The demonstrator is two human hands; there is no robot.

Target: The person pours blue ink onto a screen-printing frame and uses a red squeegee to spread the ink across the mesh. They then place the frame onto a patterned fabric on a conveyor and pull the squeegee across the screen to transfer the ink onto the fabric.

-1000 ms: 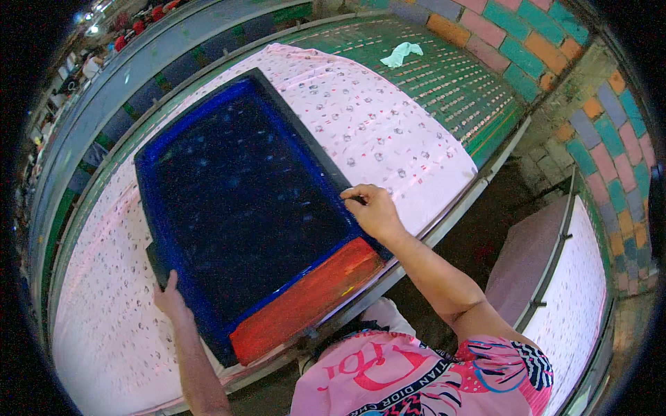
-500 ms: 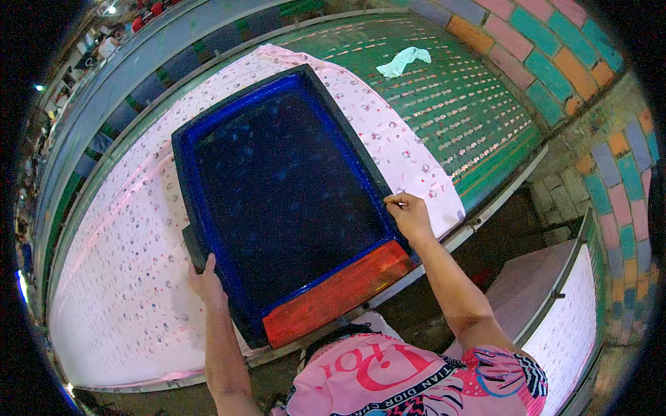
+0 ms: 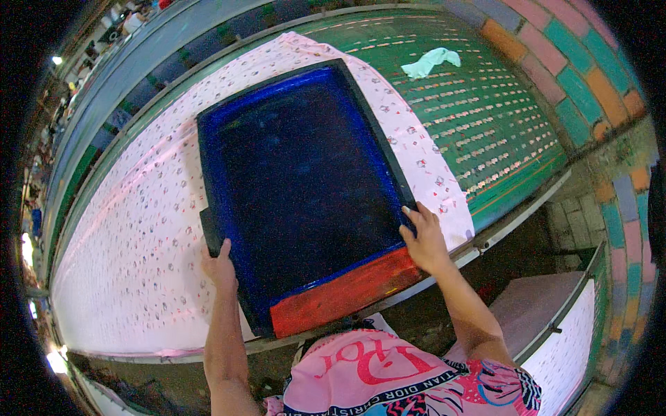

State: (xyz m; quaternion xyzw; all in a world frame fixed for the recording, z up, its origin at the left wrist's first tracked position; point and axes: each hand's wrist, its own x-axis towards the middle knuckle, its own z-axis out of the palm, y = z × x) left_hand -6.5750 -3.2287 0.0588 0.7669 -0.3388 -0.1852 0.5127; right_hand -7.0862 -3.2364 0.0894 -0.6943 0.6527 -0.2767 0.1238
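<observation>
A large screen printing frame (image 3: 209, 166) lies on white printed cloth in front of me. Its dark mesh is rimmed with glossy blue, and an orange-red strip (image 3: 347, 297) runs along the near end. My left hand (image 3: 220, 267) holds the frame's left side near a small projecting block (image 3: 207, 223); its thumb is on top and its other fingers are mostly hidden. On the right side, near the close corner, my right hand (image 3: 427, 243) grips the frame's edge, fingers bent over it. The white cloth (image 3: 132, 256), with small red and grey motifs, stretches out to both sides.
Beyond the cloth's right edge, the green tabletop (image 3: 499, 118) bears rows of small pale marks and a crumpled mint-green scrap (image 3: 431, 62). A metal rail (image 3: 520, 211) edges the table. Another table with white cloth (image 3: 565, 347) stands at lower right, beside coloured paving.
My right hand has gone from a pinch at the frame's right edge to fingers bent over it. The left hand keeps its hold. The whole view has shifted somewhat.
</observation>
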